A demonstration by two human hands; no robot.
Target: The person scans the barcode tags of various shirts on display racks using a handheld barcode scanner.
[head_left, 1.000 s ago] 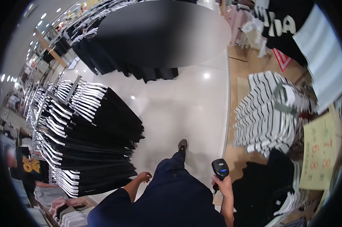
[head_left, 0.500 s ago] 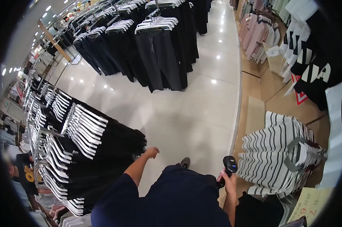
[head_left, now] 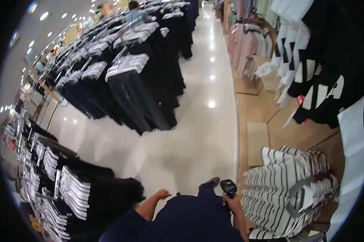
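Head view: a black scanner (head_left: 228,186) is gripped in the right hand (head_left: 233,203) near striped garments (head_left: 268,195), its head toward the view's top, long axis nearly vertical there; the left hand (head_left: 162,194) is held free, loosely curled, near black garments (head_left: 113,195).

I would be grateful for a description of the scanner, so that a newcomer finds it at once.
Follow the pale floor down towards the bottom of the view, just left of the striped clothes. There, the person's right hand grips a black scanner. Unlike the dark trousers on the racks, it has a rounded head with a small blue spot.
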